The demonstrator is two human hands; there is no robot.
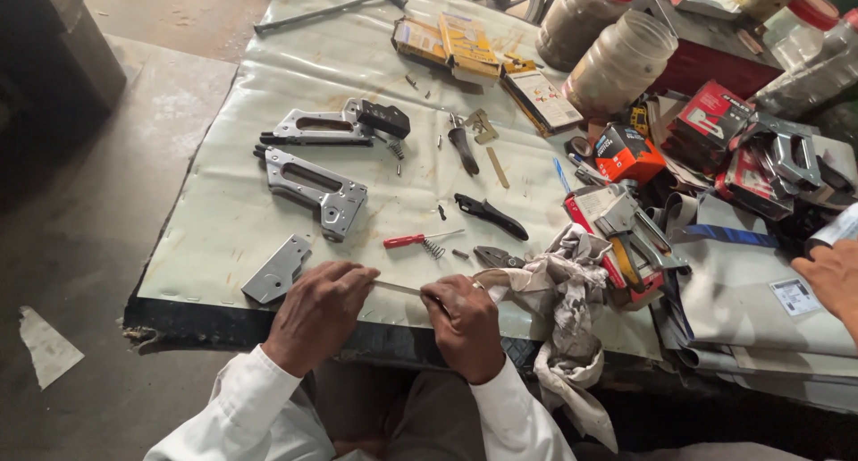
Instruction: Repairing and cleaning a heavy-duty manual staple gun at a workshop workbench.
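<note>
Both my hands are at the near edge of a table covered with a pale plastic sheet [232,211]. My left hand [317,314] and my right hand [463,322] are each closed on an end of a thin metal rod [398,289] held level between them. A dirty rag [559,287] lies against my right hand. Just beyond my left hand lies a flat metal plate [277,270]. Farther out sit two opened staple-gun bodies [317,190], [335,123], a red-handled screwdriver [413,240], a small spring [433,249] and a black-handled tool [490,215].
Boxes [447,43], plastic jars [621,63], red cartons [626,153] and more staple guns [635,233] crowd the table's right side. Another person's hand [831,278] reaches in at the right edge. A long metal bar [322,10] lies at the far end. Concrete floor is on the left.
</note>
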